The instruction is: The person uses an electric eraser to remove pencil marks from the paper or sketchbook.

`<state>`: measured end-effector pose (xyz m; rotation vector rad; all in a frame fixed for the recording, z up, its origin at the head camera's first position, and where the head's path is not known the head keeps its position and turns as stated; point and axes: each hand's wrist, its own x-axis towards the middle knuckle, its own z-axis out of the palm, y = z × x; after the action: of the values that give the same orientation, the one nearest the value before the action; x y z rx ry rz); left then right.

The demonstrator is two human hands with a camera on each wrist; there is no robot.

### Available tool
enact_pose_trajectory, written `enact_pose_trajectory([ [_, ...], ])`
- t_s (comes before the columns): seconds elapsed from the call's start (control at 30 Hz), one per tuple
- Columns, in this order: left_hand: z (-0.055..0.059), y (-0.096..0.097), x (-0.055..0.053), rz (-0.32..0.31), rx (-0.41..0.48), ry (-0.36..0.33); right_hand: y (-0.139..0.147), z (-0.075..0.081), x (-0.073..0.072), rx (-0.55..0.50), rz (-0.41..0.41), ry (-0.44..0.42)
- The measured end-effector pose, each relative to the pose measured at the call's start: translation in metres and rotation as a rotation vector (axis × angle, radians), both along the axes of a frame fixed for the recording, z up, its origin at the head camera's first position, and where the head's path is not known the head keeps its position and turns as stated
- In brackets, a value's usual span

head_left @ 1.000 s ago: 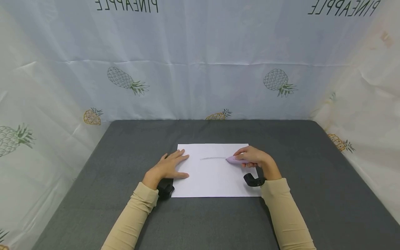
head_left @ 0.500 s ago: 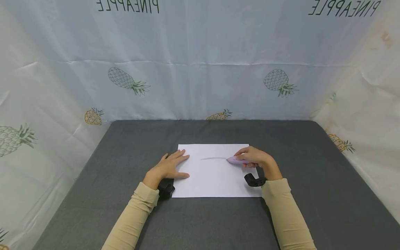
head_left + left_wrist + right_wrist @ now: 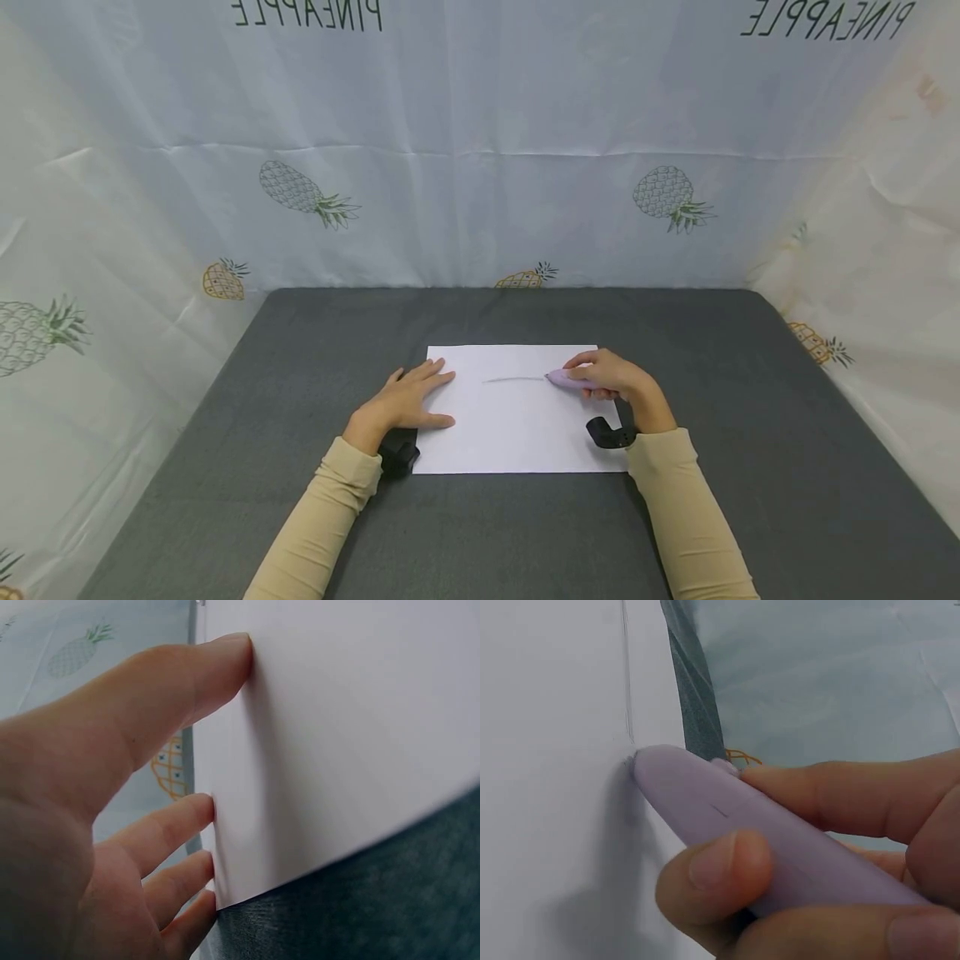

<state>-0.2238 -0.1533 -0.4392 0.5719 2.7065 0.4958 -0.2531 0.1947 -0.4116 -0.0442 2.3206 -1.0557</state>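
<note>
A white sheet of paper [image 3: 517, 437] lies on the dark grey table, with a thin grey line [image 3: 513, 379] across its upper half. My left hand [image 3: 405, 400] rests spread on the sheet's left edge, thumb and fingertips on the paper. In the left wrist view the left thumb [image 3: 217, 667] meets the paper. My right hand [image 3: 611, 379] pinches a thick lilac pen-shaped tool [image 3: 567, 380] between thumb and fingers. Up close in the right wrist view, the lilac tool [image 3: 742, 817] has a rounded nose; its tip sits at the line's end beside a dark smudge.
The dark grey table [image 3: 487, 533] extends around the sheet on all sides. A white curtain [image 3: 465, 208] printed with pineapples hangs behind and beside it. A black wrist camera [image 3: 611, 433] overlaps the sheet's right edge.
The right hand has shifted the lilac tool's tip slightly away from the body, up to the line's right end. The left hand stays in place on the paper.
</note>
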Motion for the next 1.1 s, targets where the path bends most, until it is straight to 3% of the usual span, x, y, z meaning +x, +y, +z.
enact_pose_trajectory([
  [0.2,0.0020,0.0003,0.0009,-0.002,0.001,-0.003,0.0027,-0.0006,0.0007,-0.010,0.042,-0.018],
  [0.43,0.0029,0.0008,0.0016,0.001,-0.001,0.001,0.0007,-0.0012,-0.0011,0.011,-0.001,0.017],
  [0.7,0.0014,0.0009,0.0008,0.006,-0.005,0.002,0.0011,-0.0009,0.0001,0.021,0.039,0.000],
  [1.1,0.0012,0.0014,-0.0009,0.002,-0.017,-0.008,-0.0001,0.0009,0.0004,0.010,0.004,0.013],
])
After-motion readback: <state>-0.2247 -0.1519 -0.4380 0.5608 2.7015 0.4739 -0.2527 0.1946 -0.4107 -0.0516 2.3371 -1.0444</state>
